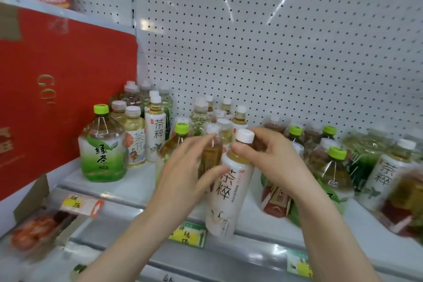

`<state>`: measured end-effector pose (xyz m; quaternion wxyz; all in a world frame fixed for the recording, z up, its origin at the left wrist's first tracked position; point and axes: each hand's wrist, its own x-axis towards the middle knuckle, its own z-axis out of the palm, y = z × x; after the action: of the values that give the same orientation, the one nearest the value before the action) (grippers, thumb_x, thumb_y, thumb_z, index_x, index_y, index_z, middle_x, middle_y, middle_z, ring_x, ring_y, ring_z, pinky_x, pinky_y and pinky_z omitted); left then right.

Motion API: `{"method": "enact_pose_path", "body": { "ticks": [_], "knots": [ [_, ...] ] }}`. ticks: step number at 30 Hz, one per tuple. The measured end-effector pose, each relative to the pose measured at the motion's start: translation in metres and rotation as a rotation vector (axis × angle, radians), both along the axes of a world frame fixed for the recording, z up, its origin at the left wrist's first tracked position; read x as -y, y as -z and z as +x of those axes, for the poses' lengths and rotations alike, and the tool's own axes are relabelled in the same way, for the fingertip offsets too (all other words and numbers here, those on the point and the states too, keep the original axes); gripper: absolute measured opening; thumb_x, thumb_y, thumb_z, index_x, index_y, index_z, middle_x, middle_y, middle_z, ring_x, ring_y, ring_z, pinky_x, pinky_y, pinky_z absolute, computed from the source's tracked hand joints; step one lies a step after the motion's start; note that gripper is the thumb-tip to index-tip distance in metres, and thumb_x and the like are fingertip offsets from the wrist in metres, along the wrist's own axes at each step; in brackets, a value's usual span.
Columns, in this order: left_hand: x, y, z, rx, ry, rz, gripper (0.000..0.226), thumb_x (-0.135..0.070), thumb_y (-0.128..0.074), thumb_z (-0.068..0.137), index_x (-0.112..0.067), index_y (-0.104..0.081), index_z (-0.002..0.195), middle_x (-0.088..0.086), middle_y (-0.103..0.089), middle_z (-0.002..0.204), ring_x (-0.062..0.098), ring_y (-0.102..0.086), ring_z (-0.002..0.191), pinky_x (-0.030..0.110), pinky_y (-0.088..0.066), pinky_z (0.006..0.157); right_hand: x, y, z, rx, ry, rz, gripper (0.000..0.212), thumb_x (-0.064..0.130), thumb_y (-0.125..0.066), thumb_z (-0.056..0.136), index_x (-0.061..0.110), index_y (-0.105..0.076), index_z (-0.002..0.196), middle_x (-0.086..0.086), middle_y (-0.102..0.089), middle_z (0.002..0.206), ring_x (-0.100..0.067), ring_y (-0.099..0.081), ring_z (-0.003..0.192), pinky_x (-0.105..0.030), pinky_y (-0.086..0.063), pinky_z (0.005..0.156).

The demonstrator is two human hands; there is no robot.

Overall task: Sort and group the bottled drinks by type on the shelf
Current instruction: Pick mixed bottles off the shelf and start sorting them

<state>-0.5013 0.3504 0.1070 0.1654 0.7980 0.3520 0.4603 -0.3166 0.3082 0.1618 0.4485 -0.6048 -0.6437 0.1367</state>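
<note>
White tea bottle (227, 197) gripped by right hand (271, 157), left hand (180, 170) holding amber bottle (211, 152)

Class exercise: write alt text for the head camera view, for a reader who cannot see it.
The right hand grips a white bottle by its neck while the left hand holds a brown bottle beside it, at a shelf crowded with bottles.

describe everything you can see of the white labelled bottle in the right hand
The white-labelled bottle is clear plastic with a white cap, pale amber tea showing at its shoulder, and black characters down a white sleeve. It tilts, cap to the right, base out over the shelf front. The right hand grips its neck; the left hand, holding a brown bottle, lies against its side.
</note>
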Motion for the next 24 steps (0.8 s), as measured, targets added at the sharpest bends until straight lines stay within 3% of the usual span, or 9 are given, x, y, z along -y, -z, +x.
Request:
{"method": "enact_pose_path", "body": {
  "ticks": [3,6,8,11,16,21,24],
  "knots": [
    [-0.025,-0.017,-0.016,-0.013,-0.252,0.124,0.071,-0.055,-0.061,0.081,-0.033,-0.037,0.145,-0.009,-0.036,0.146,0.01,-0.032,0.135,0.03,-0.027,0.11,-0.017,-0.002,0.01,0.103,0.234,-0.005,0.015,0.039,-0.073,0.085,0.026,-0.069,0.093,0.008,-0.07,0.086,-0.01,-0.065,0.084,-0.031,-0.052,0.072],
    [-0.054,-0.014,-0.023,-0.132,-0.271,-0.1,0.091,-0.056,-0.069,0.078,-0.031,-0.02,0.152,-0.003,-0.027,0.156,0.019,-0.031,0.141,0.04,-0.03,0.111,-0.049,0.006,0.014,0.291,0.437,-0.068,0.025,0.042,-0.069,0.087,0.018,-0.062,0.089,0.0,-0.067,0.084,-0.023,-0.064,0.083,-0.038,-0.053,0.071],
    [-0.064,-0.006,-0.022,-0.173,-0.226,-0.17,0.094,-0.057,-0.073,0.075,-0.03,-0.023,0.15,-0.003,-0.039,0.15,0.019,-0.042,0.134,0.041,-0.038,0.107,-0.067,0.014,0.017,0.317,0.534,-0.082,0.031,0.045,-0.066,0.089,0.015,-0.06,0.095,-0.005,-0.068,0.092,-0.029,-0.064,0.089,-0.037,-0.051,0.071],
    [-0.069,0.001,-0.022,-0.164,-0.183,-0.143,0.079,-0.053,-0.075,0.074,-0.032,-0.037,0.139,-0.011,-0.056,0.129,0.013,-0.053,0.119,0.034,-0.043,0.098,-0.09,0.02,0.023,0.279,0.638,-0.044,0.036,0.046,-0.062,0.092,0.012,-0.058,0.105,-0.01,-0.067,0.105,-0.035,-0.062,0.101,-0.035,-0.04,0.07],
    [-0.075,0.002,-0.026,-0.151,-0.182,-0.153,0.087,-0.056,-0.075,0.072,-0.029,-0.034,0.144,-0.008,-0.053,0.136,0.015,-0.051,0.123,0.035,-0.041,0.1,-0.124,0.026,0.03,0.203,0.698,0.001,0.039,0.042,-0.059,0.096,0.005,-0.056,0.109,-0.016,-0.066,0.11,-0.038,-0.061,0.103,-0.035,-0.036,0.07],
    [-0.087,0.009,-0.032,-0.163,-0.183,-0.184,0.1,-0.071,-0.071,0.064,-0.031,-0.031,0.146,-0.008,-0.049,0.142,0.017,-0.049,0.128,0.045,-0.044,0.104,-0.143,0.029,0.035,0.185,0.642,0.021,0.039,0.045,-0.063,0.093,0.007,-0.058,0.102,-0.012,-0.066,0.102,-0.033,-0.062,0.096,-0.033,-0.033,0.068],
    [-0.088,0.01,-0.036,-0.131,-0.203,-0.149,0.094,-0.065,-0.074,0.066,-0.032,-0.033,0.144,-0.009,-0.048,0.139,0.017,-0.046,0.128,0.038,-0.041,0.102,-0.144,0.03,0.038,0.146,0.581,0.027,0.037,0.042,-0.064,0.093,0.008,-0.06,0.106,-0.011,-0.068,0.103,-0.03,-0.063,0.096,-0.034,-0.04,0.072]
  ]
}}
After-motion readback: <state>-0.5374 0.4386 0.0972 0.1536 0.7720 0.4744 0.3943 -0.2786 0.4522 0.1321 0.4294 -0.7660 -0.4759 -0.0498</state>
